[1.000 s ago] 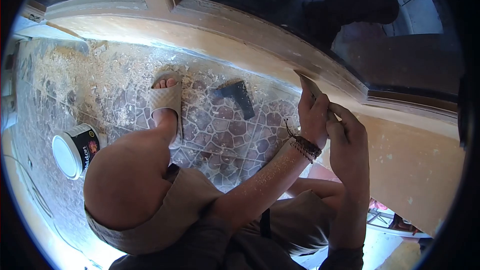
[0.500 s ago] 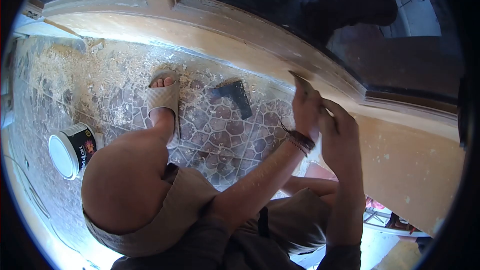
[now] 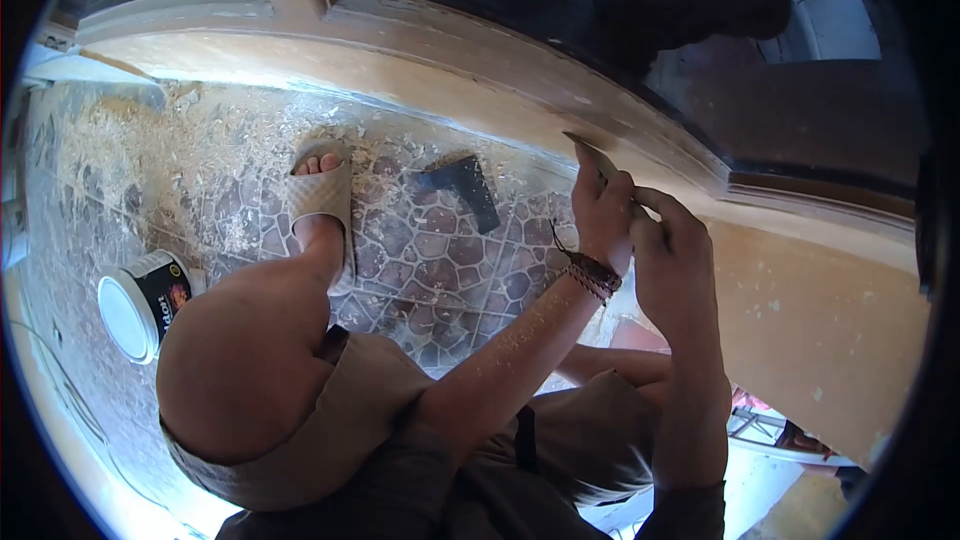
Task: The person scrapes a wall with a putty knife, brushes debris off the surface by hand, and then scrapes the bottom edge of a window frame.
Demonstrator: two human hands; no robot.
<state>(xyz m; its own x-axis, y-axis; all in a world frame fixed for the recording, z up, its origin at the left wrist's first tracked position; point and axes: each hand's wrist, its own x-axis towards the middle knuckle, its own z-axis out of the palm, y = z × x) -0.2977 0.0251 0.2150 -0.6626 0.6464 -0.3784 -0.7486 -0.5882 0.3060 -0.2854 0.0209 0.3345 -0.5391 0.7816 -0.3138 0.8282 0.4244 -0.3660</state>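
Observation:
A thin brownish sheet, which looks like folded sandpaper, sticks out past the fingers of my left hand. That hand is closed on it, close to the lower rail of the wooden frame. My right hand is beside it, its fingers curled and their tips close to my left hand. Whatever the right fingers hold, if anything, is hidden. Braided bracelets circle my left wrist, and pale dust specks my forearm.
A dark, angled flat piece lies on the stone-patterned floor, right of my sandalled foot. Shavings litter the floor. A white-lidded bucket stands at left. Dark glass fills the frame above.
Both hands have shifted slightly left and up along the frame, with the sheet still in my left hand. The camera view has moved a little too.

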